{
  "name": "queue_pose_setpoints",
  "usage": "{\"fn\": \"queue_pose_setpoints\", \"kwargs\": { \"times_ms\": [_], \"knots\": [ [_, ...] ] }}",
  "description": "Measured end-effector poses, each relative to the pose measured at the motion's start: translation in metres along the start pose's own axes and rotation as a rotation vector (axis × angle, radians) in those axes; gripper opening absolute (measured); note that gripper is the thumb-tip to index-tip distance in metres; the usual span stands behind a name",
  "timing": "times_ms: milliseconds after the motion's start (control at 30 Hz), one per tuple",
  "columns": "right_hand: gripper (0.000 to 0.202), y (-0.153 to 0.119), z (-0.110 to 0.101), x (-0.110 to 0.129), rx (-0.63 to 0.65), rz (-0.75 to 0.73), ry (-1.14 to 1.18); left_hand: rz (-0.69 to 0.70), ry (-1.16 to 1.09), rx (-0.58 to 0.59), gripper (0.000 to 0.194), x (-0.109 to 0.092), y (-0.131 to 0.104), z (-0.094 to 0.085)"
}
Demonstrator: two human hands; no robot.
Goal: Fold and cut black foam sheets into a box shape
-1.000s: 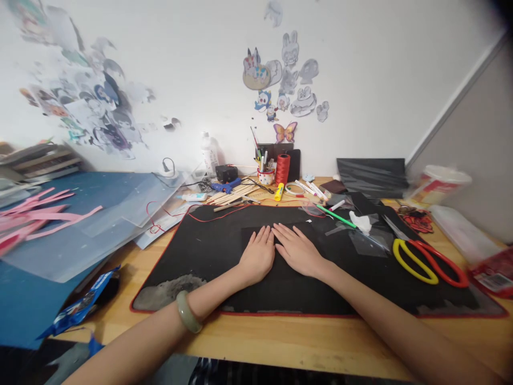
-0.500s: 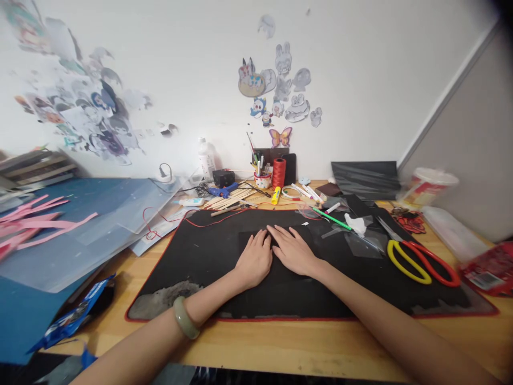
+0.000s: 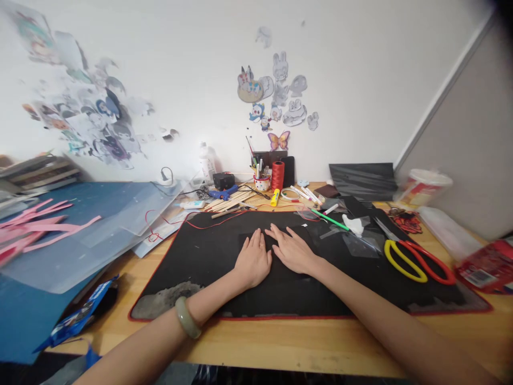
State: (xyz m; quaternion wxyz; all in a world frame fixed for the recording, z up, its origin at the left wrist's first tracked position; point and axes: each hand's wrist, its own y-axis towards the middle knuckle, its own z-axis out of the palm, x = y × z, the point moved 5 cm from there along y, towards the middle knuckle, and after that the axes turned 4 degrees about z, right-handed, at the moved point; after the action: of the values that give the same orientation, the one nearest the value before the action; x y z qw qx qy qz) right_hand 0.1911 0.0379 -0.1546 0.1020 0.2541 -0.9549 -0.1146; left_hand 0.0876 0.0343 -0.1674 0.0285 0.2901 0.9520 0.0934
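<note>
My left hand (image 3: 253, 260) lies flat, fingers stretched out, on a thin black sheet (image 3: 276, 275) that is hard to tell from the black mat (image 3: 192, 256) under it. Beside it, my right hand (image 3: 292, 250) rests palm down on the same sheet with its fingers spread. Neither hand grips anything. A narrow gap separates the two hands. Just beyond the right fingertips is a tiny white scrap (image 3: 304, 225). A green-handled tool (image 3: 331, 219) and clear plastic pieces (image 3: 358, 246) lie to the right on the mat.
Scissors (image 3: 417, 259) with yellow and red handles lie at the mat's right. Behind the mat are wooden sticks (image 3: 228, 202), a blue glue gun (image 3: 223, 192), a red thread spool (image 3: 277, 176) and a pen cup (image 3: 262, 183). Pink strips (image 3: 52, 227) lie at left, a blue packet (image 3: 80, 315) nearer.
My left fingertips have drawn back slightly from the right hand, so the gap between the hands is wider. The right fingers are a bit more spread. The view has shifted slightly.
</note>
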Motion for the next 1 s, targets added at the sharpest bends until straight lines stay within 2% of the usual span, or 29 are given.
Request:
{"fn": "queue_pose_setpoints", "kwargs": {
  "times_ms": [267,733,1000],
  "knots": [
    [0.037,-0.007,-0.008,-0.009,-0.053,0.025,-0.063,-0.045,0.061,0.021,0.066,0.008,-0.009,-0.008],
    [0.035,-0.021,-0.016,-0.037,-0.107,0.064,-0.182,-0.034,0.095,0.033,0.071,0.022,-0.019,-0.015],
    [0.041,-0.031,-0.023,-0.051,-0.1,0.152,-0.271,-0.036,0.099,0.037,0.071,0.022,-0.02,-0.016]
  ]
}}
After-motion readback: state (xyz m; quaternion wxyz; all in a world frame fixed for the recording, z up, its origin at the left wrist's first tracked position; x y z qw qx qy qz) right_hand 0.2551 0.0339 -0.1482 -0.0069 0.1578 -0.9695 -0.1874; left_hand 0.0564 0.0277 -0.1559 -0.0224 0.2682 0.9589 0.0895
